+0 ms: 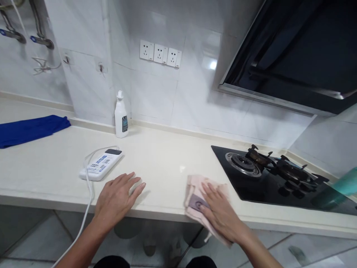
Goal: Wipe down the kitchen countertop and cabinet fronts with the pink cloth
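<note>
My right hand (219, 208) presses a folded pale pink cloth (195, 186) with a purplish patch onto the cream countertop (161, 160), close to the front edge. Part of the cloth hangs over that edge, and the hand is slightly blurred. My left hand (118, 195) is open with its fingers spread and holds nothing. It is over the front of the counter, beside a white power bank (102, 165) with a white cable (88, 178). Whether the left fingertips touch the surface I cannot tell.
A white spray bottle (121, 117) stands against the tiled wall. Blue fabric (33, 130) lies at the left. On the right is a black gas hob (234, 182) with pan supports (292, 173), a green cylindrical object (344, 182) beyond, and a dark range hood (292, 52) above.
</note>
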{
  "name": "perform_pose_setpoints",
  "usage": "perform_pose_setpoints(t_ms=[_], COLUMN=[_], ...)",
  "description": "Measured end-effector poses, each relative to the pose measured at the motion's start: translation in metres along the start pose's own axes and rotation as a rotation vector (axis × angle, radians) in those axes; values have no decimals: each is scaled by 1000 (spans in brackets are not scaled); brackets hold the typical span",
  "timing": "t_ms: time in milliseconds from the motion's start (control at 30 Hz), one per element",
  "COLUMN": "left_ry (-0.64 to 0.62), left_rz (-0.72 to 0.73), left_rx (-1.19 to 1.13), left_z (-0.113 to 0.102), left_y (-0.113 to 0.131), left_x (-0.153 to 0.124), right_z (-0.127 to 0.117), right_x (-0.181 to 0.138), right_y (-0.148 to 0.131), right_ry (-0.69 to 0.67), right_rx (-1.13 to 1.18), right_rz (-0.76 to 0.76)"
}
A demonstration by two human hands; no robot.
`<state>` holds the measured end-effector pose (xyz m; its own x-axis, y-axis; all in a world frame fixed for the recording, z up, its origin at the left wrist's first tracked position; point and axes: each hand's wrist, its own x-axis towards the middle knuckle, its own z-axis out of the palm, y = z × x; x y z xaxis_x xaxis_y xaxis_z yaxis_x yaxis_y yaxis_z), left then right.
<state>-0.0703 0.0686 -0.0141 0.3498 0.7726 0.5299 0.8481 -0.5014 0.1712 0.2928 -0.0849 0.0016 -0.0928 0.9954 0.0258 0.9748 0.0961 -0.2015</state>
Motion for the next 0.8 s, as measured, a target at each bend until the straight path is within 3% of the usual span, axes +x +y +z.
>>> perform_pose_setpoints(t_ms=[100,200,300,400,500,633,700,800], left_ry=[10,27,58,60,-8,-61,-80,-91], left_rz=[47,147,173,143,167,157,154,164], left_rx=[26,-2,-48,-31,-18,-49,-43,-17], left_z=[4,8,15,27,40,42,39,37], left_y=[1,15,38,53,55,51,51,55], left_x=[-2,0,11,22,24,21,21,22], right_z=[-11,-12,-11,-21,-36,-45,-41,-29], right_x=[55,114,166,198,200,172,155,128], right_y=[-52,-82,-78,-40,19,87,102,99], right_ry=[-133,-148,-107,-58,7,54,60,50], right_rx=[94,111,58,-36,-73,-97,-110,-122], right_rz=[-220,-367,-336,-133,95,289,330,349])
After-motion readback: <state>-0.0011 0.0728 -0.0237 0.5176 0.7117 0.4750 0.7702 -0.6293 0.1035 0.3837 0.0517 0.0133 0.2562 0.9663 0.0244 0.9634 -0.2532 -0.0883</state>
